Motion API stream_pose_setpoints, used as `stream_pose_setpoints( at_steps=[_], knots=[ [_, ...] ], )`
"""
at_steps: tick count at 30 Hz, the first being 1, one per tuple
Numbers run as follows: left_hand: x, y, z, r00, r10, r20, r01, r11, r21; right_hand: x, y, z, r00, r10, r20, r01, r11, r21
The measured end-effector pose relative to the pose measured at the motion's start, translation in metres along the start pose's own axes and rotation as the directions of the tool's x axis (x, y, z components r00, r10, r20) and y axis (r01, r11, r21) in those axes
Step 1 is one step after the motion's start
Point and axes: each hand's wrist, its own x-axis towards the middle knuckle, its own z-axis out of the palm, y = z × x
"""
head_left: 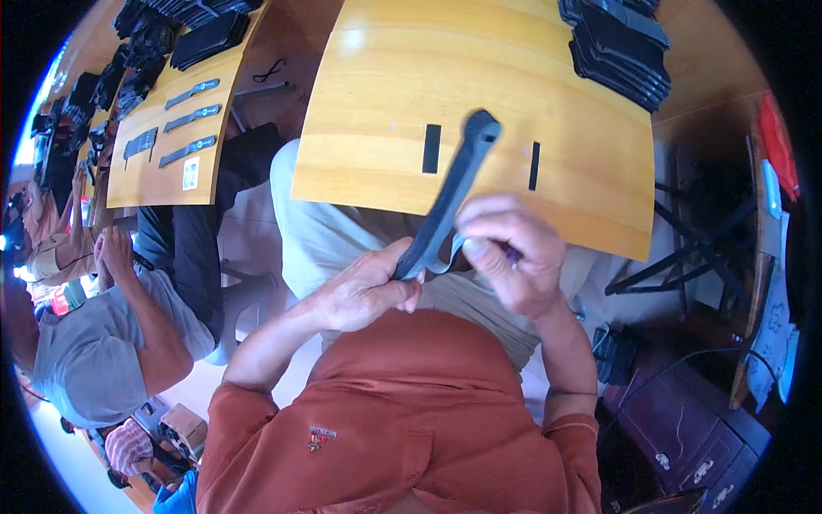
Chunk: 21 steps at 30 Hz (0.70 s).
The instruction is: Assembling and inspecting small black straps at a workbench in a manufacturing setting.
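Observation:
I hold a long dark grey strap-like piece (452,193) upright in front of my chest, its top end rising over the wooden table (385,94). My left hand (368,291) is closed around its lower end. My right hand (509,248) pinches the same lower part from the right, fingers curled against it. Two short black strips (431,147) lie flat on the table just beyond the piece, one on each side of it.
A stack of black parts (621,47) sits at the table's far right. Another wooden table (171,128) at left carries several dark straps and black piles. A seated person in a grey shirt (94,343) is at my left. Dark furniture (685,428) stands at lower right.

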Motion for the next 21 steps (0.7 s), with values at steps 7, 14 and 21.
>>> stream_pose_setpoints(
  at_steps=[7,14,21],
  knots=[
    [-0.008,-0.023,0.007,0.965,0.248,-0.085,-0.237,0.963,0.126,-0.011,-0.001,0.014,0.961,0.139,0.237,-0.176,0.974,0.141],
    [-0.051,-0.036,-0.009,0.976,0.157,-0.151,-0.152,0.987,0.044,0.112,0.012,-0.069,0.793,0.003,-0.609,-0.023,0.999,-0.025],
    [-0.083,-0.057,-0.024,0.954,0.142,-0.265,-0.141,0.990,0.024,0.184,0.064,-0.075,0.680,-0.127,-0.722,0.049,0.991,-0.128]
  ],
)
